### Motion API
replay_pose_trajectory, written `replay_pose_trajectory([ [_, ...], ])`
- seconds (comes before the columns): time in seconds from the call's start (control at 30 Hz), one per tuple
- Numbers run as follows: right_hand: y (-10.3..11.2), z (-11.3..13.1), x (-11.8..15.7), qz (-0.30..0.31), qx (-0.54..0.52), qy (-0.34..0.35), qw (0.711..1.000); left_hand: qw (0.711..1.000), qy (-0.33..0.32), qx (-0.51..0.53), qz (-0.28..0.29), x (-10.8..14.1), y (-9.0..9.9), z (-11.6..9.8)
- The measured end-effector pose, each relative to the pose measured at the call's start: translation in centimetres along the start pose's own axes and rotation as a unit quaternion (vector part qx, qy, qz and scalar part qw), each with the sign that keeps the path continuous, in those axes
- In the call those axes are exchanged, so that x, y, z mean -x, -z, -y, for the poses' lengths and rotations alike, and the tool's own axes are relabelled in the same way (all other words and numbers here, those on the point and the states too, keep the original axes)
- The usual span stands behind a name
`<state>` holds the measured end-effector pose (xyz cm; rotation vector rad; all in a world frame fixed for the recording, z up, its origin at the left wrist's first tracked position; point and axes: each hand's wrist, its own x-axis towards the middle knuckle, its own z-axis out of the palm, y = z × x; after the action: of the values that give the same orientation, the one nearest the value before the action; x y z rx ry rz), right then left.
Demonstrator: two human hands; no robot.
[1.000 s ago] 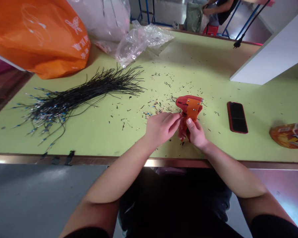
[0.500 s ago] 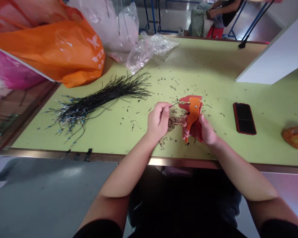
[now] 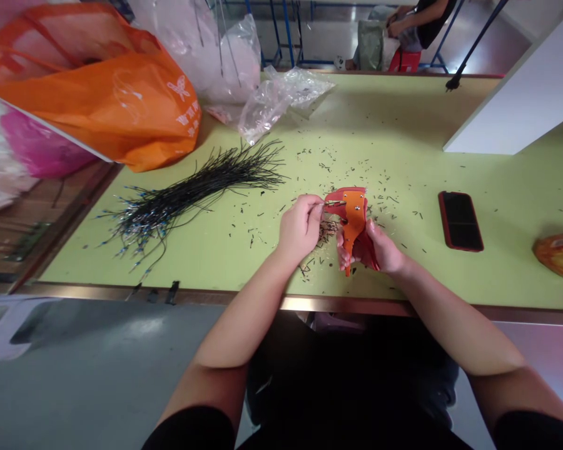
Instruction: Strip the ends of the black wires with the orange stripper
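Nearest me, the worker's black clothing (image 3: 347, 381) fills the space below the metal-coloured table edge (image 3: 356, 304), and both bare forearms reach across it over the yellow-green table (image 3: 380, 137). Just past that edge, the right hand (image 3: 385, 247) is wrapped around the handles of a red-and-orange hand tool (image 3: 355, 219), thumb on one side and fingers on the other, keeping it upright above the tabletop with its nose toward the left hand. The left hand (image 3: 300, 226) has its thumb and forefinger pinched together on a thin dark wire (image 3: 331, 204), which runs from the fingertips into the tool's mouth; I cannot tell whether the jaws bite on it. Beneath and between the hands lies a scatter of short clippings (image 3: 327, 232), with more strewn beyond the tool. Off to the right rests a dark phone (image 3: 460, 220) in a red case, and past it an amber-coloured container (image 3: 560, 254) lies near the picture's border. To the left, well apart from the hands, a loose bundle of black wires (image 3: 192, 190) lies slantwise, blue-specked ends toward the lower left. Behind it sits an orange bag (image 3: 157, 119), with crumpled clear plastic (image 3: 279, 100) beside it. At the right stands a white panel (image 3: 516, 94), near a hanging black plug (image 3: 453, 82). Farthest off, beyond the table, another person (image 3: 431, 25) sits by a grey-green bag (image 3: 370, 47)
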<state>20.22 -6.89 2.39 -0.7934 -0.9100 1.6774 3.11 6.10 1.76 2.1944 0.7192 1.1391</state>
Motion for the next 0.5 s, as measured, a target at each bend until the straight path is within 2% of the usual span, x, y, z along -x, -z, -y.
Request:
replay_pose_trajectory([
  [0.23, 0.34, -0.66, 0.07, -0.027, 0.043, 0.010, 0.999, 1.000, 0.008, -0.015, 0.017, 0.10, 0.21, 0.23],
  [0.5, -0.27, -0.80, -0.22, -0.046, 0.049, 0.022, 0.997, 1.000, 0.005, 0.002, 0.029, -0.02, 0.46, 0.18],
])
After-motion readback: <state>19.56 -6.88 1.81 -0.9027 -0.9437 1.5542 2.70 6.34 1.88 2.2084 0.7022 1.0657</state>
